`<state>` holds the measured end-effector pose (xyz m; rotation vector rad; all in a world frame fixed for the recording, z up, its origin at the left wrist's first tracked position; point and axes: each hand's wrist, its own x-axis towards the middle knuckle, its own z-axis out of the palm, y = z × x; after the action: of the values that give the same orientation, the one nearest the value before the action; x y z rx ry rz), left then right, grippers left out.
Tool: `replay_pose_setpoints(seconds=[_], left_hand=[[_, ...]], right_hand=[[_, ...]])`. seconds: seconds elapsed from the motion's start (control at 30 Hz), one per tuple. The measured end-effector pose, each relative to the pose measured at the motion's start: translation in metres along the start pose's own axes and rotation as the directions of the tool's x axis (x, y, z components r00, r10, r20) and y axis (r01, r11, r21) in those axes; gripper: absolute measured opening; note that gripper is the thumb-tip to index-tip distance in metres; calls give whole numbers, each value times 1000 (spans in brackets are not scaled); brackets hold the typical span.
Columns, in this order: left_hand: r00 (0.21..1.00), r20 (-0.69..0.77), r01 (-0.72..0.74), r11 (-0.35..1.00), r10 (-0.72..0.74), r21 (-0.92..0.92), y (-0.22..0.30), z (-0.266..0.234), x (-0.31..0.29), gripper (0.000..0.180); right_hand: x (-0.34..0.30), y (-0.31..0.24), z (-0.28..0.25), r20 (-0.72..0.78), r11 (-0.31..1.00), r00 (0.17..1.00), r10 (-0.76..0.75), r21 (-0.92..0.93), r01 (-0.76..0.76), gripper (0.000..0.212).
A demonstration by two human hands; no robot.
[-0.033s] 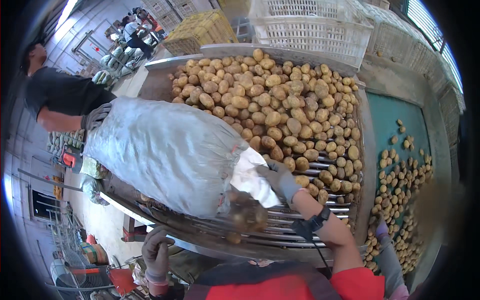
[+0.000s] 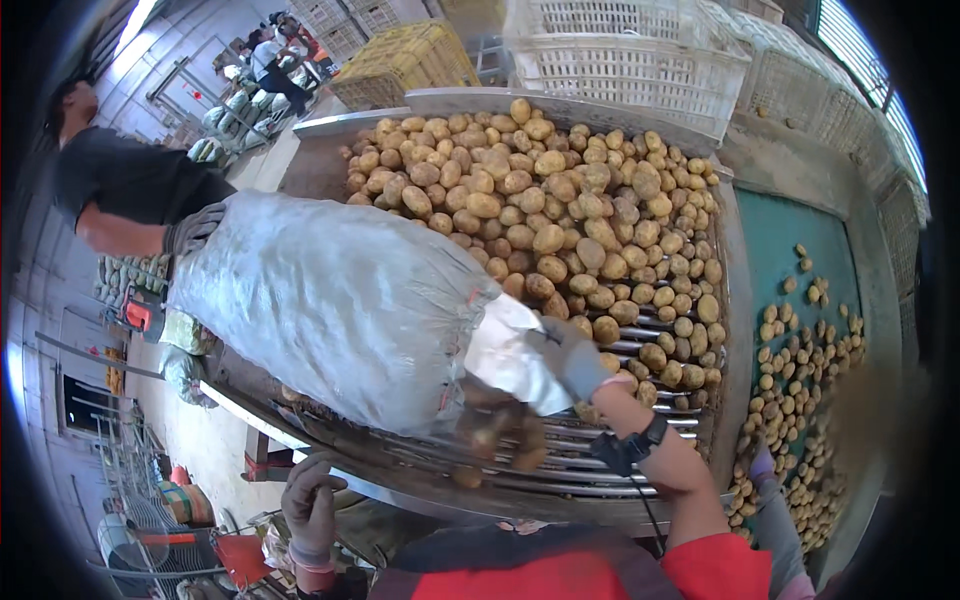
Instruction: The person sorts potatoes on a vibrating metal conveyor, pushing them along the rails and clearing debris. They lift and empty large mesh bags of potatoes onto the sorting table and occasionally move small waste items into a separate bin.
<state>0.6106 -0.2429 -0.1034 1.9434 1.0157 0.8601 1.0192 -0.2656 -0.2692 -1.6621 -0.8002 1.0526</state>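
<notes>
A large translucent grey plastic sack [image 2: 310, 300] lies tilted over a roller sorting table. My right hand [image 2: 570, 362], in a grey glove, closes on the white liner [image 2: 515, 350] at the sack's mouth. Below that mouth, blurred potatoes [image 2: 495, 435] tumble onto the metal rollers [image 2: 590, 455]. My left hand [image 2: 312, 505], gloved too, hangs near the table's front edge with loosely bent fingers, holding nothing that I can see. A co-worker's gloved hand [image 2: 193, 232] grips the sack's far-left end. A big heap of potatoes [image 2: 540, 190] covers the table behind the sack.
On the right, a green belt [image 2: 795, 230] carries more potatoes, where another person's hand [image 2: 762, 460] reaches in. White crates [image 2: 630, 75] and a yellow crate [image 2: 405, 65] stand behind. A metal rim [image 2: 390, 490] edges the table in front. An orange-red container [image 2: 243, 560] is lower left.
My right hand has shifted slightly right, drawing the white liner along with it. Potatoes keep falling at the sack's mouth. My left hand has barely moved.
</notes>
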Motion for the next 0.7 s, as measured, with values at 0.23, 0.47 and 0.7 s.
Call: replay_pose_setpoints(seconds=[0.23, 0.47, 0.7], left_hand=[[983, -102, 141, 981, -155, -132, 21, 4, -29, 36], [977, 180, 40, 737, 111, -674, -9, 64, -2, 101], [803, -504, -315, 944, 319, 96, -93, 12, -11, 22]], right_hand=[[-53, -36, -158, -427, 883, 837, -343, -450, 132, 37], [-92, -104, -9, -297, 751, 691, -659, -293, 591, 31], [-134, -119, 210, 695, 791, 562, -449, 18, 611, 37]])
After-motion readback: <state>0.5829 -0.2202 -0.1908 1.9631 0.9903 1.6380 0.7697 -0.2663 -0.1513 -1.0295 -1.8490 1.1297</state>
